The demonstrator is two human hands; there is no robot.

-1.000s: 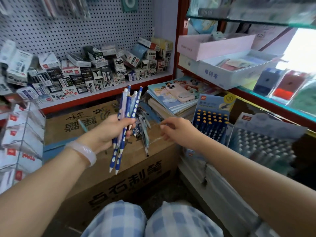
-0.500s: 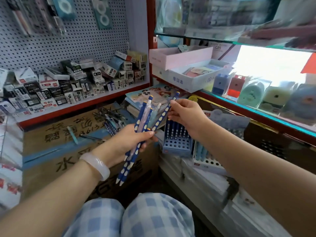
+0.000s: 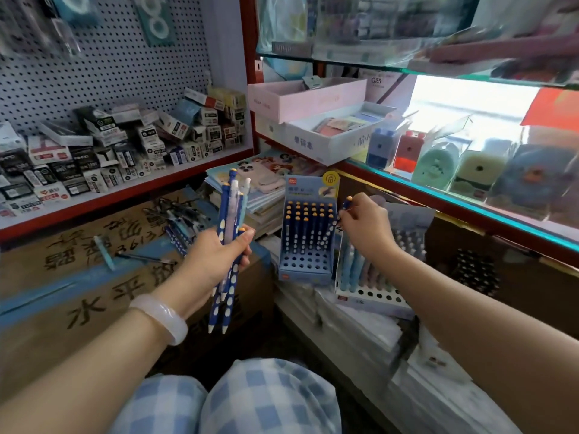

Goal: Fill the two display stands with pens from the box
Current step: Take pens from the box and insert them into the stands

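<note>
Left hand: fingers curled round a bundle of pens, held nearly upright with tips down, over the cardboard box.
Bundle: mostly dark blue barrels with white dots, plus a few pale ones; caps stand above the thumb.
Right hand: fingertips pinch a single dark blue dotted pen, tilted, its lower end among the pens at the right edge of the blue stand.
Blue display stand: upright on stacked paper packs; back rows full of orange-capped pens, front holes unfilled.
Second display stand: white-fronted, just right of the blue stand, holding pale pens; partly hidden by the right forearm.
Loose pens: scattered heap on the box top, left of the stands.
</note>
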